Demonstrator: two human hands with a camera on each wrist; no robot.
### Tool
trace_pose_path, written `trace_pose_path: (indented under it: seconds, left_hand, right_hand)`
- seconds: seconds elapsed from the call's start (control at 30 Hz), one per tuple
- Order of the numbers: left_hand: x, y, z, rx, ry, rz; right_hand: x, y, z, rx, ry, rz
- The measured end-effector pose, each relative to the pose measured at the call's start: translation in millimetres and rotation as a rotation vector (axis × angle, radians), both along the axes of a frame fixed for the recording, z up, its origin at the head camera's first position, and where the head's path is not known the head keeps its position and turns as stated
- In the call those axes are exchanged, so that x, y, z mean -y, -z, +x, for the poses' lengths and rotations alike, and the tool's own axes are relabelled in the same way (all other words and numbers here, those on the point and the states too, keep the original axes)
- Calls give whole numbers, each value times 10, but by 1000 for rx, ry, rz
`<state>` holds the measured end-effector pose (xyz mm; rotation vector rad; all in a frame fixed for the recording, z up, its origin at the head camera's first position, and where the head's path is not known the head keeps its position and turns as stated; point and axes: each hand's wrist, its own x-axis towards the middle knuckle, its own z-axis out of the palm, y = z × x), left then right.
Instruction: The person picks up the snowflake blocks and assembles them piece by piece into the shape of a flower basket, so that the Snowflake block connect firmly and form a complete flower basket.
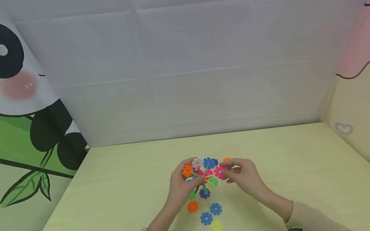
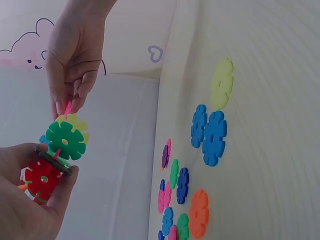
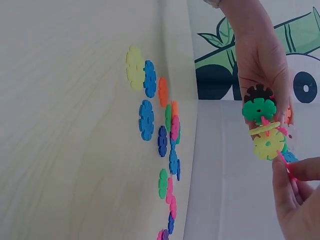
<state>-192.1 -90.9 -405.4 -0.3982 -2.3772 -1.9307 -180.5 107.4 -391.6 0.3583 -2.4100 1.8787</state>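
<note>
The left hand (image 1: pixel 182 186) holds a cluster of joined notched plastic discs above the table; in the left wrist view its thumb and fingers pinch a dark disc beside a red disc (image 2: pixel 42 181) and a green disc (image 2: pixel 65 140). Between thumb and fingertips the right hand (image 1: pixel 247 175) pinches a pink disc (image 1: pixel 219 172) at the cluster's right side. The right wrist view shows this pink disc edge-on against a yellow disc (image 3: pixel 269 144) of the cluster, with a green disc (image 3: pixel 259 109) and a black one farther up.
Loose discs lie on the table (image 1: pixel 112 203) below and behind the hands: orange (image 1: pixel 192 207), blue (image 1: pixel 206 218), another blue (image 1: pixel 216 209), yellow (image 1: pixel 216 227), and several more in green, pink and dark blue. A pale backdrop (image 1: pixel 179 73) stands behind, with printed panels at both sides.
</note>
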Motion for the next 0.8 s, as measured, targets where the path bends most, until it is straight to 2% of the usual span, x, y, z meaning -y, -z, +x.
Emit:
trace_pose_path:
  seconds: [0.27, 0.5, 0.6, 0.73, 0.8]
  left_hand:
    - [3, -4, 8, -17, -4, 8]
    - [-17, 28, -6, -51, 20, -11]
    - [-27, 44, -17, -35, 22, -9]
    - [-39, 56, -28, 23, 54, 46]
    - [-44, 62, -32, 48, 61, 66]
  right_hand:
    - [8, 9, 1, 28, -1, -13]
    - [18, 37, -23, 45, 90, -11]
    - [15, 54, -42, 99, 116, -46]
    - [5, 87, -69, 193, 122, -119]
    - [2, 108, -73, 202, 121, -127]
